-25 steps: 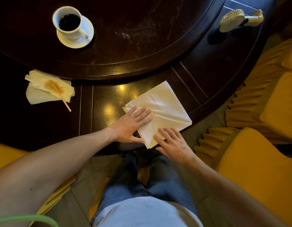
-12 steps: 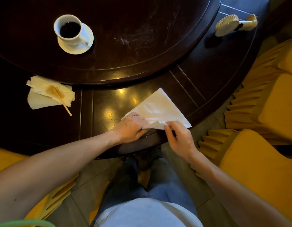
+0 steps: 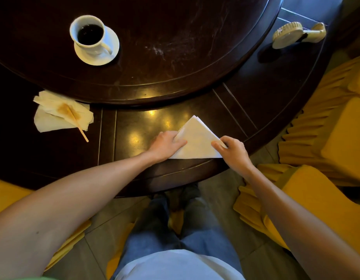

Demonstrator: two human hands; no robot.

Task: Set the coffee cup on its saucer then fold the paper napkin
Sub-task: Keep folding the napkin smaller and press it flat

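Observation:
A white coffee cup (image 3: 88,35) full of dark coffee stands on its white saucer (image 3: 112,50) on the raised round centre of the dark table, far left. Near the table's front edge lies the white paper napkin (image 3: 197,140), folded into a triangle with its point away from me. My left hand (image 3: 167,144) presses the triangle's left corner down. My right hand (image 3: 232,149) pinches the right corner between thumb and fingers.
A stained, crumpled napkin (image 3: 62,116) with a wooden stir stick (image 3: 78,126) lies at the left. A cream hand-held fan (image 3: 296,34) rests at the far right of the table rim (image 3: 276,93). Yellow-covered chairs (image 3: 336,138) stand to the right and left.
The open square napkin has been folded over into a triangle. My hands went from lying flat on it to holding its two lower corners.

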